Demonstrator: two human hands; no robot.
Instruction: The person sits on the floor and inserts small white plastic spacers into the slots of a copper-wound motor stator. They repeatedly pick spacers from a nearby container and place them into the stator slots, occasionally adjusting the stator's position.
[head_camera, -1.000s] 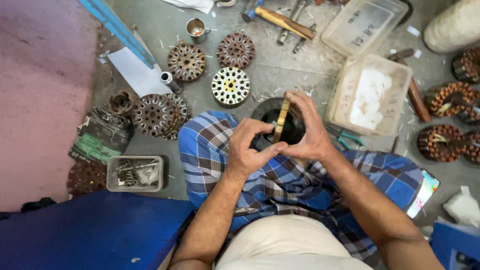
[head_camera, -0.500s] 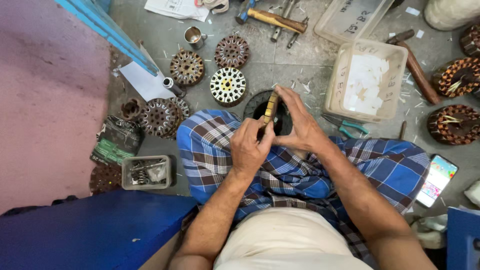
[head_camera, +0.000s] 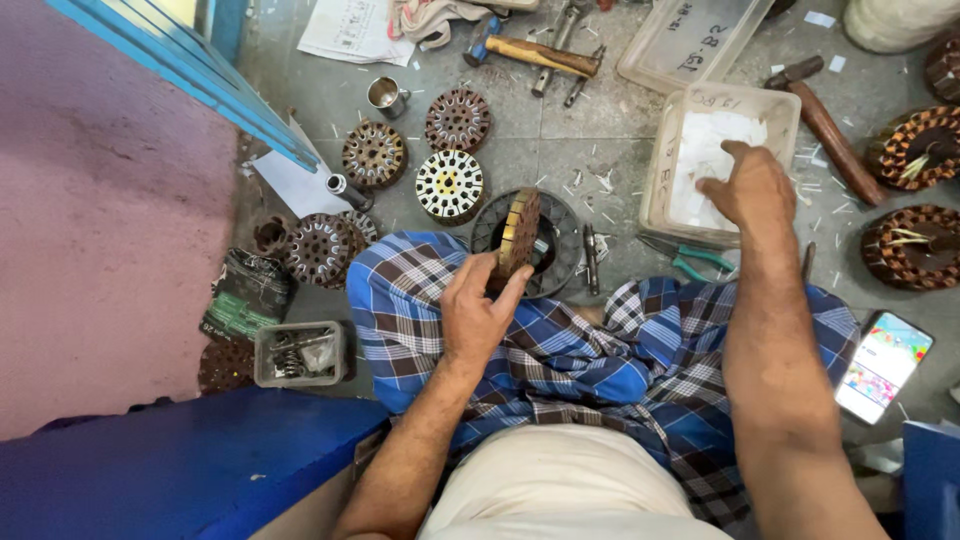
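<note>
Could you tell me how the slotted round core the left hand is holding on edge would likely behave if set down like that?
The slotted core looks like stacked metal, so probably stiff and heavy. Standing on edge, it might roll or topple once the left hand releases it.

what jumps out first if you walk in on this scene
The left hand holds a slotted stator core on edge over a dark ring in front of the checked blue cloth. The right hand reaches into a clear tub of white paper slips. More round cores lie on the floor beyond.
</note>
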